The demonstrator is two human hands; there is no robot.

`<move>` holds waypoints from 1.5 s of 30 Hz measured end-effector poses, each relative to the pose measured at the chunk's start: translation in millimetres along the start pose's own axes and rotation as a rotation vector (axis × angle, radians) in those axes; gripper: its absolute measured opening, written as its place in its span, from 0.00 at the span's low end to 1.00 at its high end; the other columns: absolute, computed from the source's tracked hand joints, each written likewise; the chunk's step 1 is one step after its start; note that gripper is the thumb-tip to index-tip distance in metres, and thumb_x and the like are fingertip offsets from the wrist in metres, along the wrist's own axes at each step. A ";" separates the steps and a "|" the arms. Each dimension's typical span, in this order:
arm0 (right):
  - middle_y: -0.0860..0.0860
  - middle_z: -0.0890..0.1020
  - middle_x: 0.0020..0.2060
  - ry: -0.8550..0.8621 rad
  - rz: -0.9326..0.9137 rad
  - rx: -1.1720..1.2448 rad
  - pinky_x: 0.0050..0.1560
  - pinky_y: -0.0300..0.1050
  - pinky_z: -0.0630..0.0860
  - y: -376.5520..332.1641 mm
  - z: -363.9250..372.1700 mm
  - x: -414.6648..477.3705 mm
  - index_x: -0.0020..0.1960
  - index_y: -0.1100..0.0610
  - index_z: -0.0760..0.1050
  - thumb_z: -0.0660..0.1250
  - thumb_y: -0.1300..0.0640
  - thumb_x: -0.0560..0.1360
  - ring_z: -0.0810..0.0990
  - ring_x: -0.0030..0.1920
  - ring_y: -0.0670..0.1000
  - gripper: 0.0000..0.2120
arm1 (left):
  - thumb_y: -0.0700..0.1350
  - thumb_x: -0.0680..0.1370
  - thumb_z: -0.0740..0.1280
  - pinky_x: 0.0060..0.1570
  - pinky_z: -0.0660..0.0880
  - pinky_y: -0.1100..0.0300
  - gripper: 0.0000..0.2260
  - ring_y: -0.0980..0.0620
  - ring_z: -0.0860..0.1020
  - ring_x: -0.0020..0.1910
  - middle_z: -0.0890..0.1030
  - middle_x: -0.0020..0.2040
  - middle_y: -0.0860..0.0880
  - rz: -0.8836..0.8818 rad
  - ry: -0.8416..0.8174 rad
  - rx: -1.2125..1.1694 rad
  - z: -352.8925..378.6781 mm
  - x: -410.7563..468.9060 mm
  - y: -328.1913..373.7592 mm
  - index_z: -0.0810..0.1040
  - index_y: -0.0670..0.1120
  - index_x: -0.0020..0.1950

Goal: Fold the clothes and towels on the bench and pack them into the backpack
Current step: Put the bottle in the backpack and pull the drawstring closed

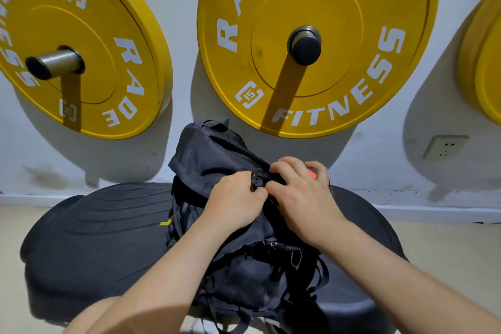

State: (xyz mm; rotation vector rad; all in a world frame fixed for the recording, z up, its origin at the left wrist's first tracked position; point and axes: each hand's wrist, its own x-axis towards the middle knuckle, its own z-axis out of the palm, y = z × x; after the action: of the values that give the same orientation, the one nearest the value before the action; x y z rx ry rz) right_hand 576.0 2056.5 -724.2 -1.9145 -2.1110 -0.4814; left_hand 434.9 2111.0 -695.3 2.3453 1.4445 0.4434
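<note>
A black nylon backpack (217, 154) sits on a black ribbed padded tabletop (103, 230), directly under both hands: the left hand (235, 198) pinches its zip (256, 180), and the right hand (303, 198) grips the crumpled fabric just beside it. The soft, creased bag runs lengthwise away from the person, top towards the white wall (184, 8) hung with round yellow weight plates (339, 84), webbing straps nearest.

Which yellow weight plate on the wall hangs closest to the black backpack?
The middle round yellow plate, its lower rim just above the black fabric backpack. The left plate hangs farther off; the right plate is mostly out of view.
</note>
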 end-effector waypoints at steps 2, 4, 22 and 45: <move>0.48 0.78 0.51 -0.005 -0.028 -0.020 0.56 0.57 0.59 -2.7 4.8 0.5 0.40 0.47 0.80 0.71 0.54 0.64 0.72 0.61 0.55 0.06 | 0.49 0.78 0.62 0.38 0.67 0.54 0.10 0.48 0.74 0.42 0.75 0.36 0.52 0.046 -0.004 -0.013 0.6 -1.4 -0.3 0.69 0.48 0.38; 0.46 0.78 0.44 -0.045 0.056 -0.045 0.54 0.56 0.58 -3.1 5.7 3.4 0.37 0.48 0.81 0.68 0.50 0.65 0.74 0.56 0.54 0.04 | 0.52 0.79 0.63 0.38 0.70 0.53 0.11 0.49 0.75 0.40 0.77 0.36 0.52 0.121 0.039 -0.004 2.9 -3.7 -1.4 0.70 0.46 0.40; 0.39 0.72 0.50 -0.110 0.241 0.323 0.61 0.50 0.56 12.0 -0.2 9.4 0.41 0.47 0.74 0.64 0.51 0.70 0.63 0.62 0.46 0.01 | 0.54 0.77 0.58 0.47 0.76 0.48 0.15 0.46 0.78 0.51 0.81 0.48 0.48 0.276 0.332 0.099 -14.6 -14.6 -24.2 0.77 0.45 0.52; 0.47 0.67 0.37 -0.064 0.088 0.007 0.42 0.49 0.59 13.8 -30.8 -6.9 0.37 0.51 0.66 0.63 0.48 0.70 0.69 0.48 0.54 0.09 | 0.49 0.80 0.61 0.40 0.70 0.49 0.12 0.45 0.77 0.42 0.83 0.42 0.48 0.093 0.522 -0.198 -41.9 -24.7 -21.9 0.68 0.42 0.43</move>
State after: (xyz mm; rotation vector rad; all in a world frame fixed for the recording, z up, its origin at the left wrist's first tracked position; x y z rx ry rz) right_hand 589.3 2038.9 -697.8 -2.0349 -2.0531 -0.3995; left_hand 388.6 2103.4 -669.8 2.2356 1.4140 1.2383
